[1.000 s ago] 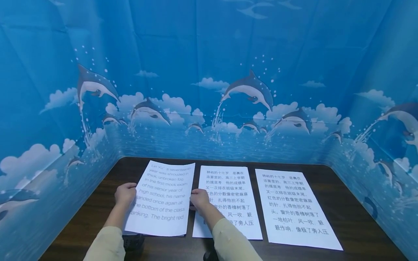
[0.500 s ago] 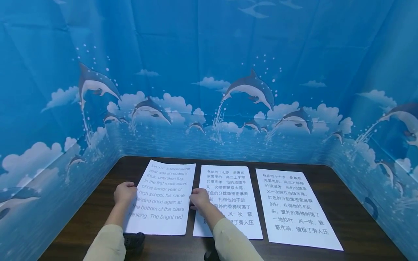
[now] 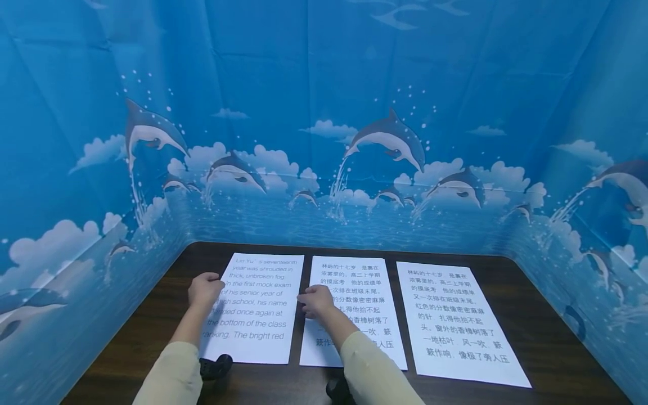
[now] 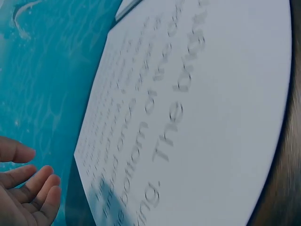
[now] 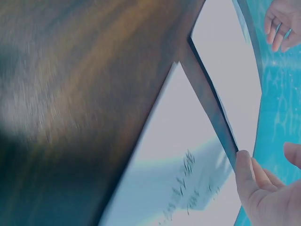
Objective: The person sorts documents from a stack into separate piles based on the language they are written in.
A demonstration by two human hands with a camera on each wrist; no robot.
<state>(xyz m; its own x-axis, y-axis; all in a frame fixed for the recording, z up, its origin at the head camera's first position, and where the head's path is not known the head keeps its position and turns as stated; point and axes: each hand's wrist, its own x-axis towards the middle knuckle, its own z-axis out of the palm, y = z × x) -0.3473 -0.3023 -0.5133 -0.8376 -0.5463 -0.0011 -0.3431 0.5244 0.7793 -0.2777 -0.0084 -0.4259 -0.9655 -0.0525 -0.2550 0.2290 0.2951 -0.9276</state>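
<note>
On the left of the table lies a stack of paper with large English print [image 3: 253, 315], flat and straight. My left hand [image 3: 205, 293] hovers by its left edge; in the left wrist view, the left hand [image 4: 30, 193] has its fingers loosely bent and the thumb apart, holding nothing. At the stack's right edge is my right hand [image 3: 318, 302], over the middle sheet with Chinese print [image 3: 349, 264]. The right wrist view shows the right hand [image 5: 268, 193] with thumb and fingers spread apart, gripping nothing; whether a fingertip touches the paper's edge I cannot tell.
A third sheet with Chinese print [image 3: 460, 320] lies to the right. All the paper is on a dark wooden table [image 3: 552, 337]. Behind and beside it hangs a blue curtain with dolphins [image 3: 324, 84]. Black wrist devices [image 3: 216, 367] sit near the front.
Both hands have let go of the English-print stack and lifted slightly, shifting to the right. The stack's raised, curled top sheet now lies flat. The two Chinese-print sheets stay put.
</note>
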